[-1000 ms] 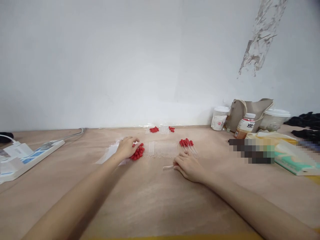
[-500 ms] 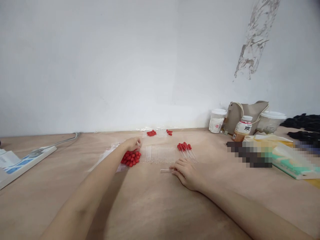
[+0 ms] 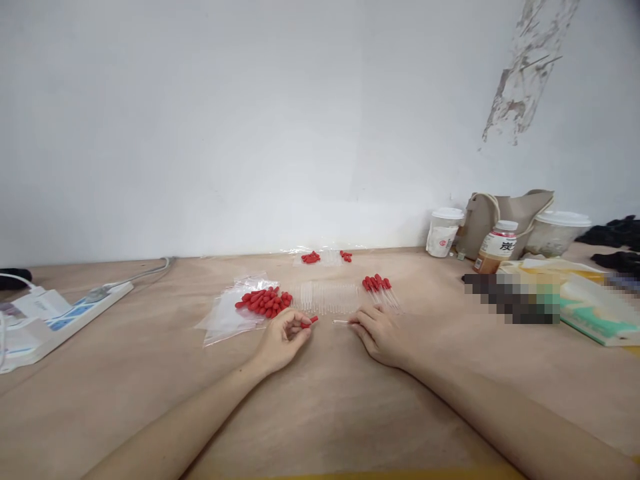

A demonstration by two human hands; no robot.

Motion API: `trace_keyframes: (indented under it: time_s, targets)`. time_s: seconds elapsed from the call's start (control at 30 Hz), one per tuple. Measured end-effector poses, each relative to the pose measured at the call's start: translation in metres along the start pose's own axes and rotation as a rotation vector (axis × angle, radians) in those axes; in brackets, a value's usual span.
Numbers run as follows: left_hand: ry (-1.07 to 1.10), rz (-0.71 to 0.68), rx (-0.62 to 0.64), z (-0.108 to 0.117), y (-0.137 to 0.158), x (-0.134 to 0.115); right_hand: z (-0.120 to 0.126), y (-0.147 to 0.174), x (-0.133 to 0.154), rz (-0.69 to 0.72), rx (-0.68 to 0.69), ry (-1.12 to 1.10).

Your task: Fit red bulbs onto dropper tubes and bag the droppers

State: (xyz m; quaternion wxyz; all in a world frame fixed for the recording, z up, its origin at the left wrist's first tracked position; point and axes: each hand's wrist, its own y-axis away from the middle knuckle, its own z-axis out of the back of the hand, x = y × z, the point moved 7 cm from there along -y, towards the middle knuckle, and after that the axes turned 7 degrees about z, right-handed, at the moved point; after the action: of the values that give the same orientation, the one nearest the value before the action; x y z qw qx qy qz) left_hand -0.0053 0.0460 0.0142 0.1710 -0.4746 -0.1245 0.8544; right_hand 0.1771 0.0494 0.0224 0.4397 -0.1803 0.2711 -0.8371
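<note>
Between thumb and fingers, my left hand [image 3: 284,337] pinches a red rubber dropper bulb [image 3: 311,321], its end pointing right. My right hand [image 3: 377,333] is closed on a clear glass dropper tube [image 3: 341,323], whose free end points left at the bulb. A gap separates the two pieces. Behind my left hand lies a pile of red bulbs [image 3: 265,301], partly on clear plastic bags [image 3: 225,313]. A row of clear tubes [image 3: 327,297] lies between the pile and several droppers with red bulbs fitted [image 3: 379,285], which are just beyond my right hand.
Near the wall lie more red bulbs [image 3: 311,257] and clear plastic. A power strip [image 3: 75,320] with plugs sits at left. On the right stand a lidded cup [image 3: 444,233], a bottle [image 3: 496,248], a grey bag [image 3: 520,207], another cup [image 3: 556,235] and a tissue pack [image 3: 595,310].
My left hand has come back from the bulb pile toward the middle with a red bulb in its fingers. My right hand still holds the tube. The view has shifted slightly.
</note>
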Motion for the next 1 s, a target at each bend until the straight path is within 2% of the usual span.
trace_keyframes:
  time_s: [0.07, 0.2, 0.37, 0.47, 1.0]
  targets:
    - [0.042, 0.038, 0.025, -0.005, -0.001, 0.002, 0.002, 0.0, 0.003, 0.01, -0.011, 0.02]
    - [-0.035, 0.053, 0.04, -0.006, -0.002, -0.001, 0.004, -0.001, 0.008, 0.033, -0.024, 0.059]
    - [-0.315, -0.132, -0.072, 0.0, 0.001, -0.02, 0.002, -0.002, 0.015, 0.096, -0.024, 0.082]
    - [-0.423, -0.202, -0.056, -0.004, 0.003, -0.025, 0.0, -0.002, 0.016, 0.105, -0.016, 0.074]
    - [-0.536, -0.369, 0.065, -0.017, 0.011, -0.043, -0.004, -0.001, 0.011, 0.198, -0.063, 0.089]
